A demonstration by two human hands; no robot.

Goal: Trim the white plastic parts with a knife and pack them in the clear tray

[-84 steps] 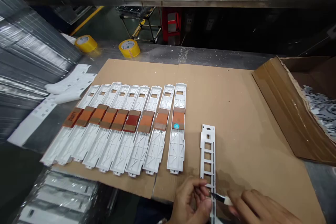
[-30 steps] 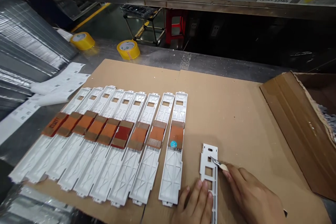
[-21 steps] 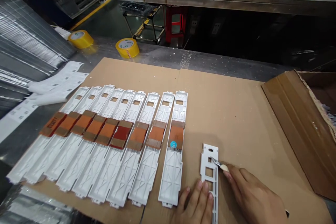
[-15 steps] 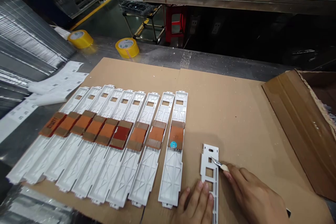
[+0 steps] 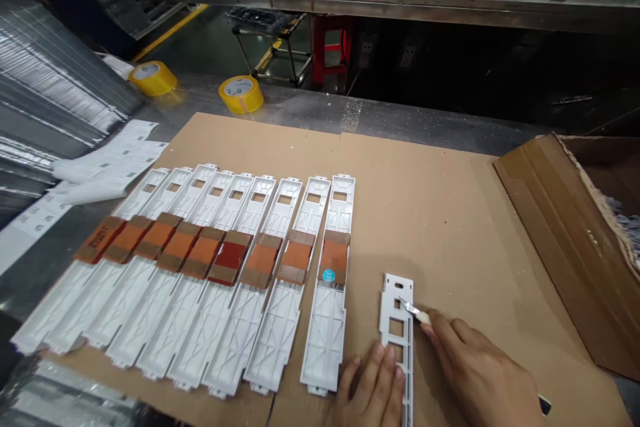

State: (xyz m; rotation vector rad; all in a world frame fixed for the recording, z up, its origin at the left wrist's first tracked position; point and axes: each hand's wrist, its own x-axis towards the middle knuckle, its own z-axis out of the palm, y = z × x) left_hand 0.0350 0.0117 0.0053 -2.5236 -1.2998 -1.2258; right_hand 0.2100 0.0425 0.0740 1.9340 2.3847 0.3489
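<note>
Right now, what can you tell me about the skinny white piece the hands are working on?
The narrow white strip looks like molded plastic, with a row of square holes down it and a small slot near its far end. It lies flat on the brown cardboard sheet, apart from the row of wider white trays to its left. The left hand presses its near part down. The right hand holds a small blade, whose tip touches the strip's right edge. Its near end runs out of view.

Present on the cardboard sheet (image 5: 440,213) are nine long white plastic trays (image 5: 327,320) laid side by side, one narrower white frame (image 5: 397,327), two yellow tape rolls (image 5: 241,93), one cardboard box (image 5: 565,240), one small knife (image 5: 417,312) and two hands (image 5: 425,380).
</note>
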